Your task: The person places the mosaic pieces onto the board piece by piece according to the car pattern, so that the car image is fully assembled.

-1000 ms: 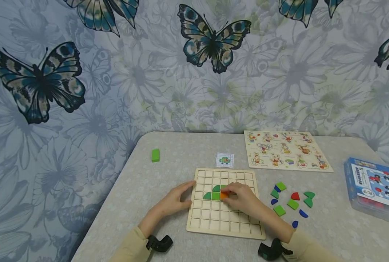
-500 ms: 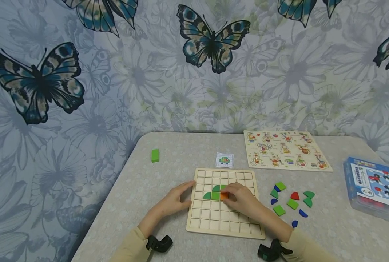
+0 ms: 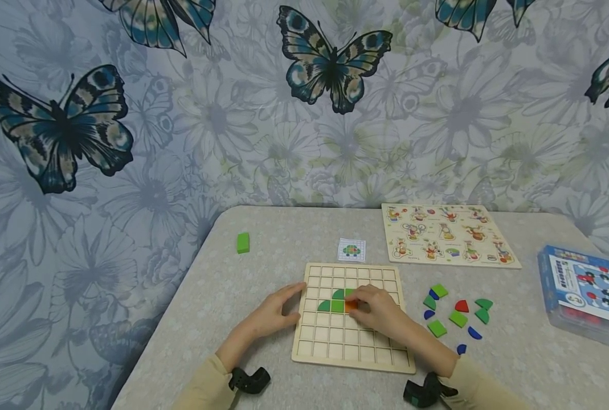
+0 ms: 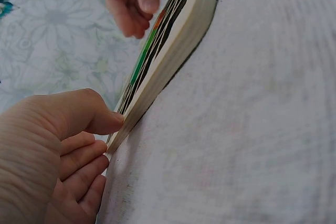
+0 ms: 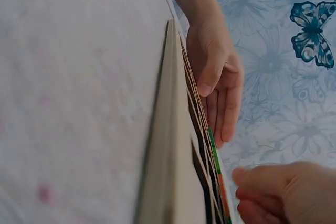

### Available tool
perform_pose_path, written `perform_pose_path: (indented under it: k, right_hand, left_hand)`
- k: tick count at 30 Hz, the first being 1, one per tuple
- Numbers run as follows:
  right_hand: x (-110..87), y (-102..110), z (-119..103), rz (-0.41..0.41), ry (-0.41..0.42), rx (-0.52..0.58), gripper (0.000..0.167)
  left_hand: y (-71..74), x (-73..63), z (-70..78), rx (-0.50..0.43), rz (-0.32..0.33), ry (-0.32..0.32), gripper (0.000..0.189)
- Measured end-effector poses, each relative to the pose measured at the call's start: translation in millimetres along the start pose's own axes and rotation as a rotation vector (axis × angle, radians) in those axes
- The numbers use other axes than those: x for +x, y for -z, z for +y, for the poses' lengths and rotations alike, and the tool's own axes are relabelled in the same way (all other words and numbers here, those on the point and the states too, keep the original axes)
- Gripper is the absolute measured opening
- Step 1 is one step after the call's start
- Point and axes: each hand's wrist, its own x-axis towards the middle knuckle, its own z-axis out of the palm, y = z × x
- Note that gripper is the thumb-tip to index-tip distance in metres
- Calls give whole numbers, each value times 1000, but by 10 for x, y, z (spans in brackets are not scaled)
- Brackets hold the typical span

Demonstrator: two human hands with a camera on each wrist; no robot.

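A wooden grid board [image 3: 325, 341] lies on the table before me. My left hand [image 3: 270, 313] rests against its left edge, thumb and fingers extended; in the left wrist view the thumb [image 4: 105, 121] touches the rim. Over the board's upper middle, my right hand [image 3: 381, 310] pinches an orange tile [image 3: 349, 306], partly hidden by the fingers, at a grid cell. Left of it sits a green square tile [image 3: 337, 306] with a dark green curved piece [image 3: 325, 307] beside it and another curved piece [image 3: 338, 294] above. A light green tile [image 3: 349, 292] shows partly behind the fingertips.
Loose green, blue and red pieces [image 3: 458, 319] lie right of the board. Behind it is a small pattern card [image 3: 352, 250]. An illustrated puzzle board [image 3: 448, 233] lies back right, a blue-lidded box [image 3: 586, 290] far right, and a green block [image 3: 243, 243] back left.
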Motion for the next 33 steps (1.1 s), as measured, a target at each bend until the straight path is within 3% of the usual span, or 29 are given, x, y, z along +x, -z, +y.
perform_pose_path:
  k: [5,10,18,23,28,33]
  right_hand:
    - [10,181,-74,3,-32,118,23]
    - [-86,523,-30,31,-62,99,25]
    - [-524,1124,310,130,-240,-49,28]
    - [-835,1431,503,137,-357,-101,28]
    - [-1041,1555,660,61,-428,-113,26]
    - [-1138,1513,741,13,-519,-122,28]
  left_hand:
    - [3,5,1,13,-1,-7,66]
    - [-12,17,-5,17,0,-11,66]
    - [-13,8,-22,31,3,-11,66]
    - [-11,13,-14,32,7,-17,66]
    - [-1,5,0,26,13,-17,66]
    - [-4,8,14,20,15,-10,66]
